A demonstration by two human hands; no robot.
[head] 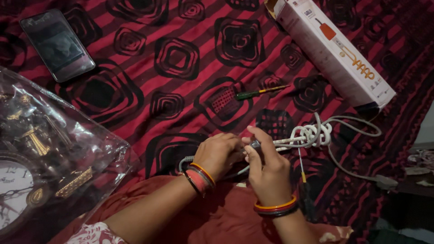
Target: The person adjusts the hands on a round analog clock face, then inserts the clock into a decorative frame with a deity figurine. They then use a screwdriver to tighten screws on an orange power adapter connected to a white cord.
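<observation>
— What are the hands doing?

— Both meet low in the middle, over the red and black patterned bedspread (181, 90). The left hand (219, 153) is curled shut around one end of a white cord (312, 134); the right hand (266, 169) pinches a small dark piece at that same end between thumb and fingers. The two hands touch.

— Which way does the cord run?

— From the hands it stretches right and slightly upward into a knotted bundle, then loops on to the right and drops toward a pale plug (385, 181) near the edge. Its long axis is roughly left to right.

— Anything else close by?

— A screwdriver with a yellow and black handle (304, 190) lies just right of the right hand, shaft pointing up. A green-handled screwdriver (261, 93) lies above the hands, tip pointing right. A long white box (332, 49) slants across the upper right, a phone (56, 45) sits upper left, and a clock in clear wrapping (40, 171) fills the lower left.
</observation>
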